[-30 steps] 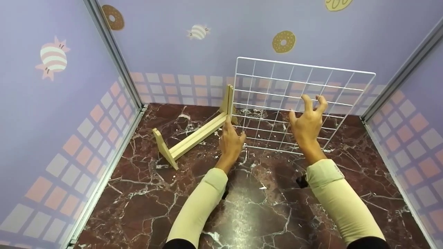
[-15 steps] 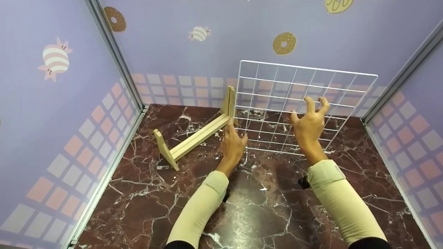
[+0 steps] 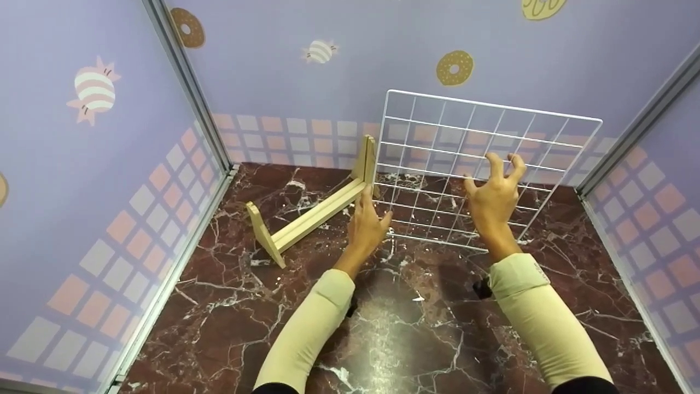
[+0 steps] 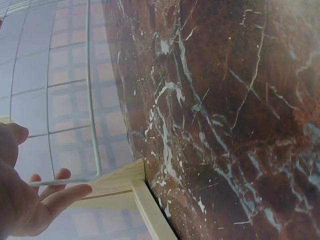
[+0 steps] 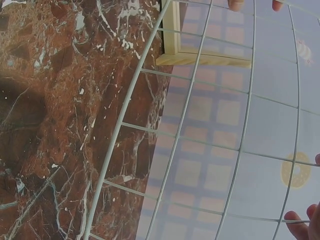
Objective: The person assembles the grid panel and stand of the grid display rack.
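Observation:
A white wire grid panel [image 3: 421, 145] stands tilted near the back wall, held at both sides. My left hand [image 3: 367, 227] holds its lower left edge. In the left wrist view the rim wire crosses in front of the fingers [image 4: 67, 196], with the thumb on the other side. My right hand [image 3: 492, 202] grips the right part of the panel, its bent fingers hooked at the wires. Beside the panel's left edge is a pale wooden stand [image 3: 320, 215], with two upright end pieces joined by a grooved bar. Its far end lies close beyond my left fingertips.
The dark red marbled surface [image 3: 404, 339] is scattered with small white bits, including a larger scrap [image 3: 418, 299]. Purple printed walls enclose it at the back [image 3: 262, 71], left and right, with grey metal strips [image 3: 191, 93] at the corners.
The grid panel has shifted slightly right relative to the back wall, and both hands have moved a little with it. The wooden stand stays in place while the head view swings slightly.

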{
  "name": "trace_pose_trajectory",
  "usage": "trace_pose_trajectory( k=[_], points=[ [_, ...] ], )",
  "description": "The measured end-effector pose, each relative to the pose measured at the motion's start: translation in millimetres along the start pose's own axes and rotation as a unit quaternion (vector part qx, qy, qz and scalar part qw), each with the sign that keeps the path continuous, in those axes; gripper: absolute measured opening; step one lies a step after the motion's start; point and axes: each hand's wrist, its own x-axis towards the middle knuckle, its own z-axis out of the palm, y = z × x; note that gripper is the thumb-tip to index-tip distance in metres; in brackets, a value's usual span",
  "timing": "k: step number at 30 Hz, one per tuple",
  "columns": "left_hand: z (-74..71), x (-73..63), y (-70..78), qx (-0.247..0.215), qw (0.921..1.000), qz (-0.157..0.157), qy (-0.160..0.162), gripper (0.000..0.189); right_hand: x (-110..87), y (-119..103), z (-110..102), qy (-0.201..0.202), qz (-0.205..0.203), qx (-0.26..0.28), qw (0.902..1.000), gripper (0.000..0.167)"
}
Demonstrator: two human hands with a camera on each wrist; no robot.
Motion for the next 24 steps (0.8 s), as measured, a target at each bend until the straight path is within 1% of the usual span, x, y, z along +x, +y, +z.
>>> trace_pose_trajectory(
  k=[4, 7, 10, 15, 21, 24],
  points=[
    [-10.3, -0.3, -3.9, 0.007, 0.9999, 0.007, -0.007, 0.081, 0.7, 1, 0, 0.006, -0.005, 0.001, 1.0000, 0.049],
    [-19.0, 0.1, -8.3, 0.007, 0.9999, 0.011, -0.002, 0.078, 1.7, 1, -2, 0.008, -0.004, 0.006, 0.9999, 0.049],
    [-28.0, 1.4, -12.8, 0.006, 0.9999, 0.012, 0.006, 0.072, 2.3, 2, -4, 0.006, -0.001, 0.006, 1.0000, 0.050],
    [-43.5, 4.4, -19.4, 0.006, 0.9994, 0.018, 0.029, 0.066, 2.2, 3, -5, 0.006, 0.002, -0.001, 1.0000, 0.049],
    [-65.2, 6.8, -24.0, 0.007, 0.9991, 0.006, 0.041, 0.062, 2.4, 5, -4, 0.005, 0.005, 0.001, 1.0000, 0.050],
    [-78.1, 9.0, -25.4, 0.000, 0.9989, 0.003, 0.047, 0.062, 2.7, 5, -5, 0.002, 0.006, 0.003, 1.0000, 0.052]
  ],
)
